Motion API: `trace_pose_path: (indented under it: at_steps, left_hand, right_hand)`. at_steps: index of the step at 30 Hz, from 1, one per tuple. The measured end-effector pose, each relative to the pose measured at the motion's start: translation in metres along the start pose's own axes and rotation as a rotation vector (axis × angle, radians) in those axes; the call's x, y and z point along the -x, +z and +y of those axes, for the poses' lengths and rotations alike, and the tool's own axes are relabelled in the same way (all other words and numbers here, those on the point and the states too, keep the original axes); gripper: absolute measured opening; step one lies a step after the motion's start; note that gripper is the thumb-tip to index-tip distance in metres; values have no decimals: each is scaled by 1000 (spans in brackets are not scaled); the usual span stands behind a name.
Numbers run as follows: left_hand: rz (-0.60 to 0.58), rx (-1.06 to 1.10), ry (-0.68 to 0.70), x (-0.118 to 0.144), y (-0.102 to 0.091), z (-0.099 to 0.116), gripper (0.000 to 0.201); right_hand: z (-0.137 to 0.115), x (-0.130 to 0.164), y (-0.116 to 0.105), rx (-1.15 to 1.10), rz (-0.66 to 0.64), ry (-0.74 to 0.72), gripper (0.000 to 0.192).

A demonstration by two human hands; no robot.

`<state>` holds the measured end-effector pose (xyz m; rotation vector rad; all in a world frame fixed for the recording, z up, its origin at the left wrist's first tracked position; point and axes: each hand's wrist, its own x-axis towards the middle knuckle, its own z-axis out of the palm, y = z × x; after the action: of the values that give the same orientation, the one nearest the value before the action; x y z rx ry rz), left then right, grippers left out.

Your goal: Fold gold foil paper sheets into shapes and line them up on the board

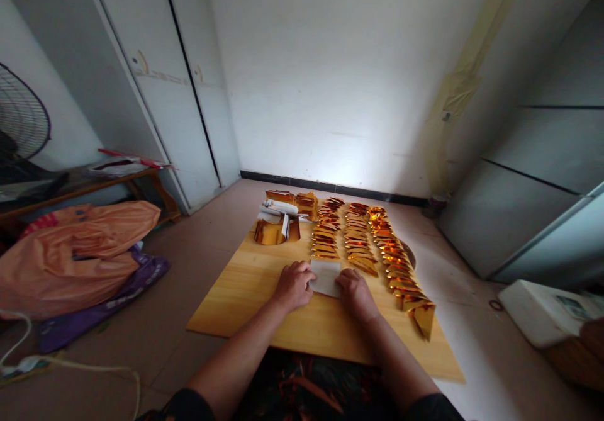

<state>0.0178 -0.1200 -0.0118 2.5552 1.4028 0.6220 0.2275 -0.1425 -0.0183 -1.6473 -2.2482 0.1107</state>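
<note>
No writing, label, brand, number or sign can be read anywhere in this view. The white sheet [325,278] near the front edge of the wooden board [245,295] shows a blank face. The folded gold foil pieces [358,245], set in rows toward the board's far right corner, carry only shine, no print that can be made out. The white box [542,311] on the floor off the board's right edge has a dark patch on its lid, too blurred to read. Marks on the cupboard doors [155,75] are scuffs, not letters.
</note>
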Motion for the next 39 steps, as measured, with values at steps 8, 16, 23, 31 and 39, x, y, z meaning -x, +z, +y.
trace_pose_path:
  at_steps: [8,16,23,31,39]
  left_hand:
    - [73,-55,-31,-3,7,7,18]
    - [128,-35,-35,-4,15,5,5]
    - [110,-12,-55,-5,13,4,6]
    - [104,9,-63,-4,14,3,5]
    - [81,-21,-90,-5,9,6,5]
  right_hand:
    - [-15,-6,-12,53,-50,139,22]
    - [-20,-16,-7,22,-21,221,32]
    - [-29,-35,-22,100,-168,280,53]
    - [-28,-36,-20,167,-57,145,30]
    - [-28,-24,-14,224,-53,-43,18]
